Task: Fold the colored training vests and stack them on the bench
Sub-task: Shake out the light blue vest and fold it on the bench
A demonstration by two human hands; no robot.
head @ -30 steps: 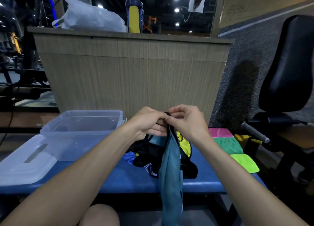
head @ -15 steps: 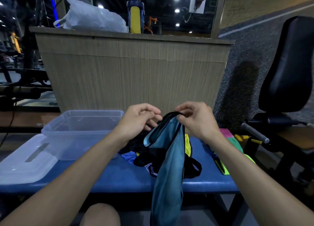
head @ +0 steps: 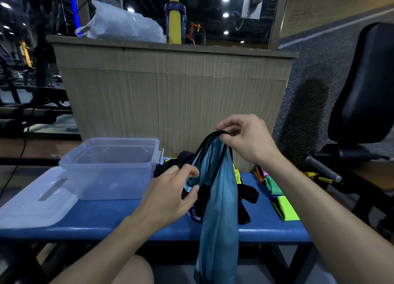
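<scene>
Teal fabric with black trim, a training vest (head: 219, 200), hangs from the right hand (head: 245, 140), whose thumb and curled fingers pinch the black straps at its top. Lower down, the left hand (head: 170, 196) pinches a black-edged fold of the same vest between thumb and fingertips. The vest drapes past the front edge of the blue bench (head: 110, 217) and down toward the floor.

Behind it on the bench lies a heap of unfolded vests (head: 241, 189) (black straps and a yellow patch show). Folded vests (head: 281, 200), green and lime with pink and orange behind, sit near the bench's right end. A clear plastic bin (head: 110, 166) stands at the left, with nothing visible inside; its lid (head: 36, 202) lies flat beside it, reaching the bench's front edge. Bare blue padding shows between lid and heap.
</scene>
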